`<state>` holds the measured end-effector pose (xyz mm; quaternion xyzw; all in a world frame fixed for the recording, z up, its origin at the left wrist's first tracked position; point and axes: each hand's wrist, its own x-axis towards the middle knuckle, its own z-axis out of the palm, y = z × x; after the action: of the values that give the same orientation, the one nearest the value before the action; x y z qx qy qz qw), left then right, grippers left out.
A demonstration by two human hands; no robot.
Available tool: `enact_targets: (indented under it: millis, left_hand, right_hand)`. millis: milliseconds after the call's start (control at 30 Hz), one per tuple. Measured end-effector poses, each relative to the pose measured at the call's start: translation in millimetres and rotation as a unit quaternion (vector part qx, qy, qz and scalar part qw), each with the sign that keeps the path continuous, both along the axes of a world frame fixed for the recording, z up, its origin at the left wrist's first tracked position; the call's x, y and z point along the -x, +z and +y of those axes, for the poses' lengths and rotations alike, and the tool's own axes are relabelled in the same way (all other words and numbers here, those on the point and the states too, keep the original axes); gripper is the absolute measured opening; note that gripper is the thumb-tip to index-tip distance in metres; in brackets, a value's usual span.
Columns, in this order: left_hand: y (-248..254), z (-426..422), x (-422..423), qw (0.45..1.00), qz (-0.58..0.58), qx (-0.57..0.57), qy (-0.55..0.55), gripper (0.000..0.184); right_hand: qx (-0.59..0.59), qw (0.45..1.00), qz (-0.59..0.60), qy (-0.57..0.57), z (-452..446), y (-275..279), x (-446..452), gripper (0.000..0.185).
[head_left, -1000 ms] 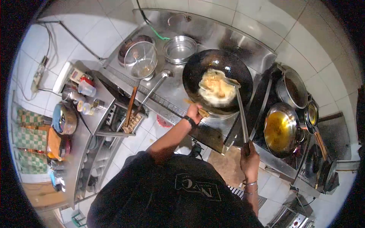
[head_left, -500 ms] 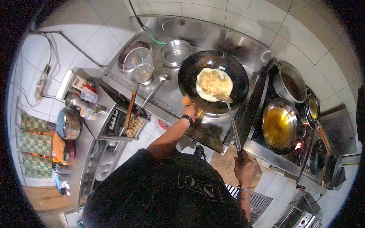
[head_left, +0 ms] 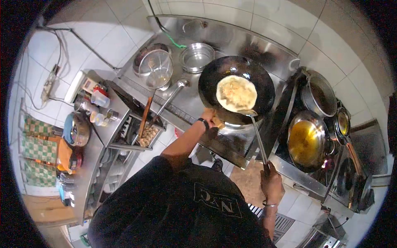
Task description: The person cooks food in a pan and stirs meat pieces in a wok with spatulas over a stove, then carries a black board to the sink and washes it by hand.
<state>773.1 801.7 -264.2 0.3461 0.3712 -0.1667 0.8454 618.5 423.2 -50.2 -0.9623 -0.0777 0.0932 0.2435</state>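
Note:
A black wok [head_left: 211,93] sits on the steel stove, with a round pale egg-like sheet [head_left: 237,93] and bits of yellowish filling in it. My left hand [head_left: 211,120] is closed on a tan folded cloth [head_left: 219,122] at the wok's near-left rim. Some of its fingers are hidden. My right hand [head_left: 272,184] is wrapped round the dark handle end of a long metal ladle [head_left: 259,138]. The ladle's head touches the near edge of the sheet inside the wok.
Left of the wok stand a steel pot [head_left: 197,58], a wire strainer [head_left: 156,70] and another ladle [head_left: 170,97]. On the right, a pan of yellow oil [head_left: 307,139] sits on a burner, with a deep pot [head_left: 318,93] behind it. Shelves [head_left: 97,165] line the left side.
The sheet sits slightly higher and its filling looks flatter and more spread. The whole view has shifted a little, and my left hand's cloth shows less above the fingers.

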Motion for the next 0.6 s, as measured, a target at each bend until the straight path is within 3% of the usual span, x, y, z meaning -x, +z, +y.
enact_targets:
  millis: [100, 200, 267, 333, 400, 467, 500, 533, 600]
  left_hand:
    - [-12, 9, -7, 0.991, -0.021, -0.087, -0.103, 0.024]
    - [-32, 21, -9, 0.942, -0.063, -0.226, -0.240, 0.027]
    - [-53, 26, -16, 0.832, -0.124, -0.383, -0.381, 0.030]
    - [-81, 27, -24, 0.650, -0.196, -0.531, -0.506, 0.032]
    - [-108, 29, -35, 0.496, -0.245, -0.613, -0.565, 0.035]
    - [-141, 31, -43, 0.381, -0.284, -0.657, -0.586, 0.038]
    - [-171, 43, -40, 0.389, -0.362, -0.651, -0.542, 0.046]
    - [-157, 37, -38, 0.379, -0.334, -0.656, -0.560, 0.047]
    - [-132, 46, -42, 0.373, -0.312, -0.651, -0.583, 0.050]
  right_hand:
    - [0.019, 1.000, -0.022, 0.000, -4, 6, -1, 0.046]
    - [0.061, 0.997, -0.042, 0.020, -2, 16, -5, 0.045]
    - [0.083, 0.996, -0.008, 0.023, 16, 33, -15, 0.042]
    - [0.095, 0.995, 0.030, 0.018, 30, 33, -25, 0.040]
    - [0.118, 0.983, -0.105, 0.094, 43, -3, -42, 0.034]
    - [0.139, 0.982, -0.099, 0.082, 66, -29, -63, 0.033]
    - [0.154, 0.982, -0.088, 0.070, 79, -42, -72, 0.032]
    - [0.159, 0.981, -0.085, 0.067, 90, -55, -80, 0.032]
    - [0.061, 0.988, -0.132, 0.057, 108, -72, -92, 0.030]
